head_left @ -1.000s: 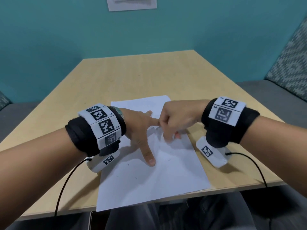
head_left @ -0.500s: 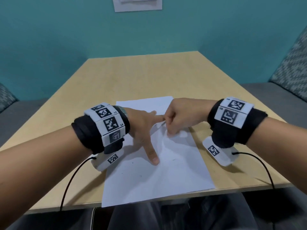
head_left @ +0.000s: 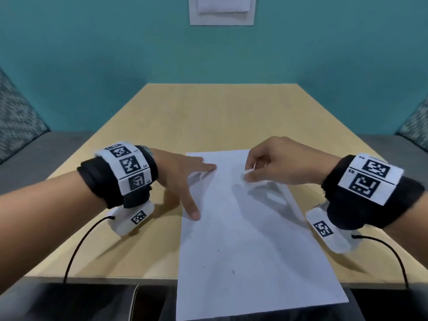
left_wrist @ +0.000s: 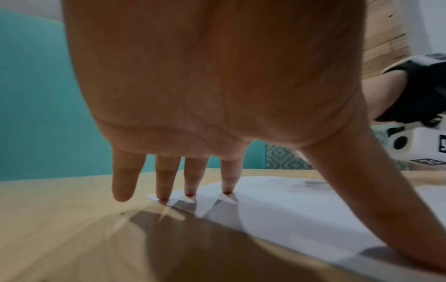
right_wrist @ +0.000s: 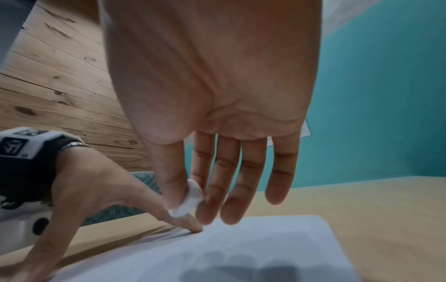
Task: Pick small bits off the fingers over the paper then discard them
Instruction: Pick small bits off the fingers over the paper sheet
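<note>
A white sheet of paper (head_left: 243, 239) lies on the wooden table (head_left: 220, 117), its near end hanging over the front edge. My left hand (head_left: 202, 191) is spread flat, fingertips (left_wrist: 226, 191) pressing the sheet's far left corner and the thumb on its left edge. My right hand (head_left: 246, 176) hovers just above the far right part of the sheet. Its thumb and index finger pinch a small white bit (right_wrist: 190, 200), also seen in the head view as a white bit (head_left: 245, 174). The other right fingers hang straight and loose. The two hands are apart.
A few dark specks (head_left: 218, 250) dot the near half of the sheet. Black cables (head_left: 76, 249) run from both wrist cameras over the table's front edge. Grey benches with patterned cushions (head_left: 16, 121) flank the table. A white notice (head_left: 221, 10) hangs on the teal wall.
My right hand was pinching at the left index fingertip; it has pulled away to the right with a white bit. The left hand stays spread on the paper.
</note>
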Tool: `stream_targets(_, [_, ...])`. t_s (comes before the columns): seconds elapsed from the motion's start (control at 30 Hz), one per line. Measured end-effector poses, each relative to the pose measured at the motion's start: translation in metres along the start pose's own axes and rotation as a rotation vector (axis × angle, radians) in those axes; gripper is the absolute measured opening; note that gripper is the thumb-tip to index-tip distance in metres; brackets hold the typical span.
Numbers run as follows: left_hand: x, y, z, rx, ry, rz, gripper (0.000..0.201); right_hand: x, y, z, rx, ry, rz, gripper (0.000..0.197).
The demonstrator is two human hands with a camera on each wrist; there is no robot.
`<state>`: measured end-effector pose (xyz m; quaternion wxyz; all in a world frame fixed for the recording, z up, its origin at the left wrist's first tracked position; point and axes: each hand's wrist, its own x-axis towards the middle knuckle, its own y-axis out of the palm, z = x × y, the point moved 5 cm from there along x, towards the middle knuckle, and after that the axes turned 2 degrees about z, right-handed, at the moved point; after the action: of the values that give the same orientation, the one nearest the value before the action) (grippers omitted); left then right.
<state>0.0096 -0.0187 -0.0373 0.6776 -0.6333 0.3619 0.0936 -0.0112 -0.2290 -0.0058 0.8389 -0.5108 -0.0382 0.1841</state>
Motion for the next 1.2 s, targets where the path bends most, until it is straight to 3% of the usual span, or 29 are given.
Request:
stream_targets(0.1, [0.003,0.0,-0.003,0.021,0.006,-0.063,0.14,0.016,0.014,0.008,0.001,-0.016,0.011,0.012])
stream_targets(0.23, [0.007,0.002,0.0,-0.04,0.022,-0.03,0.15,0.03,0.03,0.021,0.002,-0.033,0.063,0.011])
stream_targets(0.37, [0.011,0.012,-0.003,-0.002,0.053,0.053,0.14,0.035,0.043,0.037,-0.013,-0.069,0.136,0.013])
stream_targets(0.5, [0.014,0.012,-0.006,0.004,0.065,0.049,0.133,0.039,0.048,0.047,-0.049,-0.08,0.141,0.012])
stream_targets(0.63, [0.016,0.009,-0.01,0.084,0.041,0.054,0.131,0.034,0.054,0.056,-0.067,-0.081,0.312,0.011])
stream_targets(0.77, [0.018,0.006,-0.011,0.094,0.041,0.066,0.136,0.042,0.042,0.053,-0.112,-0.06,0.152,0.011])
stream_targets(0.9, [0.02,0.007,-0.01,0.081,0.039,0.066,0.135,0.035,0.052,0.057,-0.067,-0.068,0.307,0.012])
stream_targets(1.03, [0.017,0.006,-0.012,0.092,0.029,0.064,0.135,0.042,0.042,0.049,-0.063,-0.049,0.151,0.012])
stream_targets(1.13, [0.019,0.007,-0.01,0.068,0.041,0.062,0.13,0.034,0.053,0.057,-0.041,-0.091,0.267,0.012])
stream_targets(1.2, [0.019,0.006,-0.011,0.068,0.039,0.065,0.128,0.038,0.051,0.057,-0.06,-0.094,0.235,0.014])
